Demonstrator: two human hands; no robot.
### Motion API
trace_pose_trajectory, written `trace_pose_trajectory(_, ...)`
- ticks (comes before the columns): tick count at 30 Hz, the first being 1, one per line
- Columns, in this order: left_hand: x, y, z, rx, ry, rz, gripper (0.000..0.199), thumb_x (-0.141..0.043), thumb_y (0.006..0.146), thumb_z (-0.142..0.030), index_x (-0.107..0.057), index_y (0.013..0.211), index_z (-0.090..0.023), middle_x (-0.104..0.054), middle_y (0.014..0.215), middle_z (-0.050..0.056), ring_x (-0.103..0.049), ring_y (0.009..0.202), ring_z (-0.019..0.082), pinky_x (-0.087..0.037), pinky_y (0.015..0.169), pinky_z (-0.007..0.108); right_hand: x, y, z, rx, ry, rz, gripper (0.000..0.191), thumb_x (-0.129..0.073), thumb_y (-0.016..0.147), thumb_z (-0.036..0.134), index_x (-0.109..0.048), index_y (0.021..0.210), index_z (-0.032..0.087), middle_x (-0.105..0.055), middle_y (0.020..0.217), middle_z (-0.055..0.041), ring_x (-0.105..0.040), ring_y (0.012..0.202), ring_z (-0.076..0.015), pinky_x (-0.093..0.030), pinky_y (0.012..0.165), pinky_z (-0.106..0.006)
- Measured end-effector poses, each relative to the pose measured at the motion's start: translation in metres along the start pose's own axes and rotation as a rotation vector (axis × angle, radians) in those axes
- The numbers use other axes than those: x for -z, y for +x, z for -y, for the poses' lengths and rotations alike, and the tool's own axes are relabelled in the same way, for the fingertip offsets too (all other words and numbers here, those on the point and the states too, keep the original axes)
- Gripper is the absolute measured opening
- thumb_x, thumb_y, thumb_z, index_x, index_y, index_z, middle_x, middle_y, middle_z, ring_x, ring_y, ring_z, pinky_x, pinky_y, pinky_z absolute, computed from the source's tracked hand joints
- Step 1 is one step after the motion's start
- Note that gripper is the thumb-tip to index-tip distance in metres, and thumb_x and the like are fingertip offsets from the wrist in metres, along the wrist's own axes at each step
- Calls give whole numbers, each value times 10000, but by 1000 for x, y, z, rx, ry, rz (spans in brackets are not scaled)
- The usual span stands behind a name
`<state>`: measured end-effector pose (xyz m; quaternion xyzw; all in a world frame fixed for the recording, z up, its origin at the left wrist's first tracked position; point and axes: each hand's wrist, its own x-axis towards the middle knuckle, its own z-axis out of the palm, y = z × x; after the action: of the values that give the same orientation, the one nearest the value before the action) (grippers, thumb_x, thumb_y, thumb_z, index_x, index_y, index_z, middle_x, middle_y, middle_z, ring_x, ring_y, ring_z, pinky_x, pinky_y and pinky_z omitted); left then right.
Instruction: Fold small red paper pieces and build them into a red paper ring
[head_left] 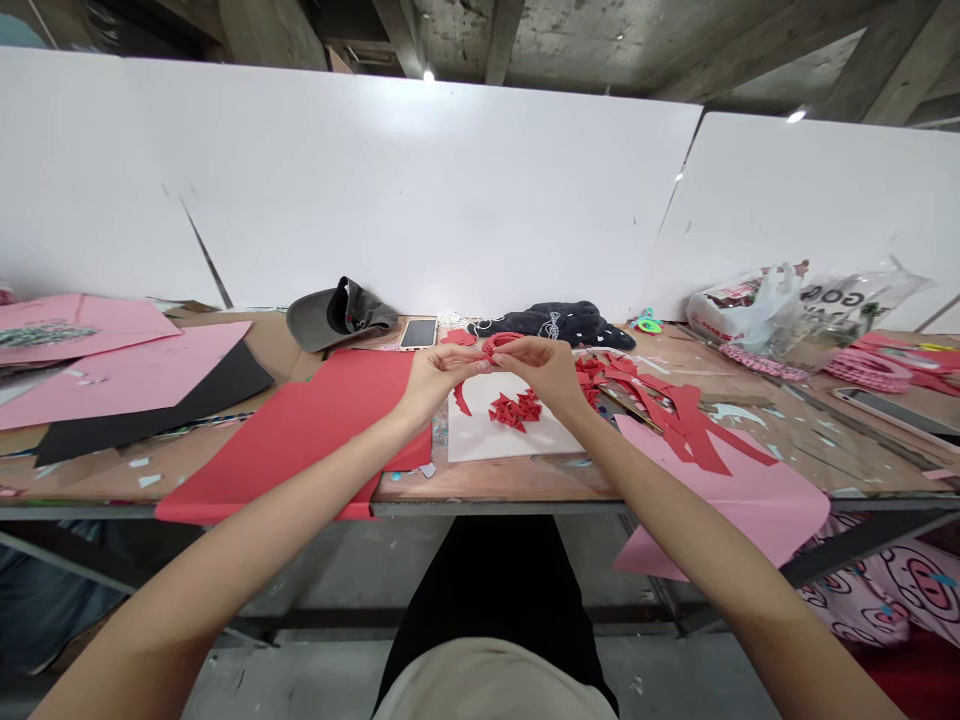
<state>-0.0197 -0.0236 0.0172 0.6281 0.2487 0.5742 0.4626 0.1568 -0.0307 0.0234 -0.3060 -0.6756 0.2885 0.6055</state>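
Both hands meet above a white sheet (pixel 469 445) on the table. My left hand (pixel 446 372) pinches a curved red folded-paper chain (pixel 462 400), one end of which hangs below the fingers. My right hand (pixel 541 366) is closed on the same chain close by, and another curved part shows behind the fingertips. The exact joint between the fingers is hidden. Below the hands lies a small pile of folded red paper pieces (pixel 515 410). More red pieces (pixel 591 372) sit just right of the sheet.
Large red paper (pixel 300 430) lies at left, overhanging the front edge. Red paper strips (pixel 682 420) rest over pink paper (pixel 750 500) at right. Behind are a cap (pixel 341 315), a phone (pixel 418 334), dark cloth (pixel 562 322) and plastic bags (pixel 780 300). A white partition (pixel 420 190) stands behind the table.
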Motion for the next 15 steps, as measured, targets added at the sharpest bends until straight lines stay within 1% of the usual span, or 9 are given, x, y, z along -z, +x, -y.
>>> trace_pose_trajectory(3,1,1,2,19,5,5,256,-834,652,-347,-741,802,-162,-750,841,88,-722,855,248,-567,873,405,0,2,-1,-25,-11,13,264,-799,671,420,-753,780,184,-740,812,-50,-695,763,-186,-596,723,-327)
trace_pose_trajectory(5,3,3,4,16,9,-8,260,-831,657,-340,-743,828,-164,-748,851,85,-722,849,241,-562,868,392,7,8,-6,-30,-58,36,270,-752,720,441,-754,808,185,-744,819,-50,-697,784,-188,-588,743,-328)
trace_pose_trajectory(7,4,4,7,17,5,-32,311,-825,665,-345,-744,915,-177,-744,879,76,-724,830,237,-560,851,383,20,15,-16,-41,-189,32,264,-680,789,429,-754,847,183,-747,820,-53,-697,790,-186,-572,759,-326)
trace_pose_trajectory(8,5,4,8,23,9,-42,342,-821,669,-352,-741,958,-187,-741,897,71,-725,819,236,-558,841,381,28,18,-23,-60,-312,19,238,-661,808,393,-753,864,181,-750,841,-55,-694,796,-185,-560,767,-324)
trace_pose_trajectory(9,6,5,9,35,19,-46,363,-818,672,-358,-739,986,-196,-738,913,68,-727,808,237,-554,835,378,36,21,-30,-104,-476,24,198,-662,805,350,-753,827,174,-749,822,-57,-688,772,-186,-550,754,-324)
trace_pose_trajectory(10,7,5,10,49,35,-46,365,-815,674,-364,-740,992,-202,-737,923,67,-727,799,237,-549,831,375,44,23,-38,-162,-633,49,159,-675,784,306,-748,760,167,-744,774,-58,-679,734,-189,-539,727,-321)
trace_pose_trajectory(12,8,5,11,72,72,-41,326,-808,679,-370,-750,954,-207,-737,949,72,-727,790,236,-537,831,364,55,26,-52,-284,-835,195,92,-708,729,226,-736,665,167,-733,705,-53,-666,694,-184,-519,674,-289)
trace_pose_trajectory(13,8,5,11,80,86,-38,307,-805,683,-372,-752,937,-208,-738,966,75,-726,791,234,-533,834,361,59,27,-58,-312,-857,212,55,-743,670,177,-726,619,162,-722,659,-52,-659,663,-184,-507,637,-276)
trace_pose_trajectory(15,8,5,12,87,92,-33,299,-801,684,-376,-753,927,-209,-738,990,77,-725,797,235,-531,841,363,63,27,-67,-345,-859,249,79,-778,591,123,-715,577,167,-709,610,-34,-646,612,-170,-486,577,-248)
